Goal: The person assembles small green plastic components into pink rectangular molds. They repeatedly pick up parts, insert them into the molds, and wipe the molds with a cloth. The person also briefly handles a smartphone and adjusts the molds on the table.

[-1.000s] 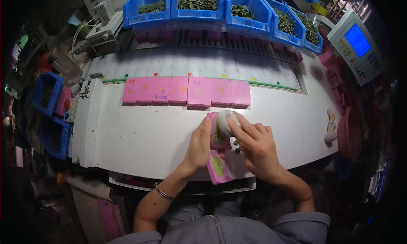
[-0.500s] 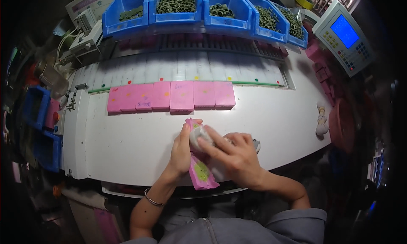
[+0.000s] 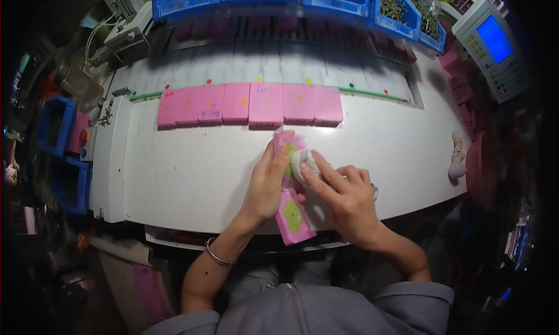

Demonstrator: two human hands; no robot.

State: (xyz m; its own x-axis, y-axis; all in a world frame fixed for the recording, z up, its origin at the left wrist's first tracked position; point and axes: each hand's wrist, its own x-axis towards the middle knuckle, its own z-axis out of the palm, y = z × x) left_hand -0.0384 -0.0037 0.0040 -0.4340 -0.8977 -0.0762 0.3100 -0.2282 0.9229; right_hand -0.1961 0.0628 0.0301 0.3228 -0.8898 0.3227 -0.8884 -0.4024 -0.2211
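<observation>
My left hand (image 3: 266,180) is closed round the upper half of an opened pink rubber mould (image 3: 295,214), thumb along its edge. Both halves show a yellow-green patch on the inner face; the lower half hangs toward me past the table's front edge. My right hand (image 3: 348,202) pinches a rounded white cloth pouch (image 3: 303,163) against the upper half's face. A small grey-white end of something (image 3: 374,191) sticks out beyond the right hand's far side; the hand hides most of it. Beyond both hands lies a row of several pink blocks (image 3: 266,105).
Blue bins (image 3: 338,7) holding small green pieces line the back. A keypad device with a blue screen (image 3: 492,43) stands at the right, near a reddish round container (image 3: 482,169) and a knobbly white object (image 3: 456,155). More blue bins (image 3: 73,183) are at the left.
The view has shifted, so the table sits higher. My right hand and the white pouch have slid right across the mould's upper half, baring more of its yellow-green patch.
</observation>
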